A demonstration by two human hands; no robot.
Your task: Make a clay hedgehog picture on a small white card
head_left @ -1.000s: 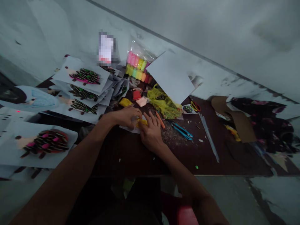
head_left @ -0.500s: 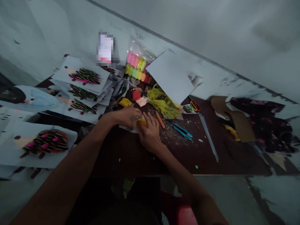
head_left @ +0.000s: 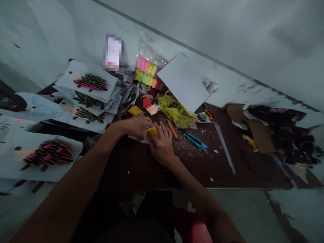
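A small white paper (head_left: 141,139) lies on the dark table (head_left: 141,168), with a yellow piece (head_left: 152,132) on it. My left hand (head_left: 138,125) rests at the paper's left side, its fingers bent toward the yellow piece; whether they grip anything is hidden. From the right, my right hand (head_left: 162,140) lies over the paper's edge with fingers apart, the fingertips touching the yellow piece. Just behind are a yellow lump (head_left: 134,110), a red piece (head_left: 146,102) and a pale pink piece (head_left: 152,109).
Papers with hedgehog pictures (head_left: 91,82) are piled at the left. Behind stand a bag of coloured clay (head_left: 146,69) and a white sheet (head_left: 183,82). A yellow-green bag (head_left: 174,109), orange stick (head_left: 172,129), blue cutter (head_left: 196,141), scissors (head_left: 210,114) and clear sticks (head_left: 224,146) lie rightward.
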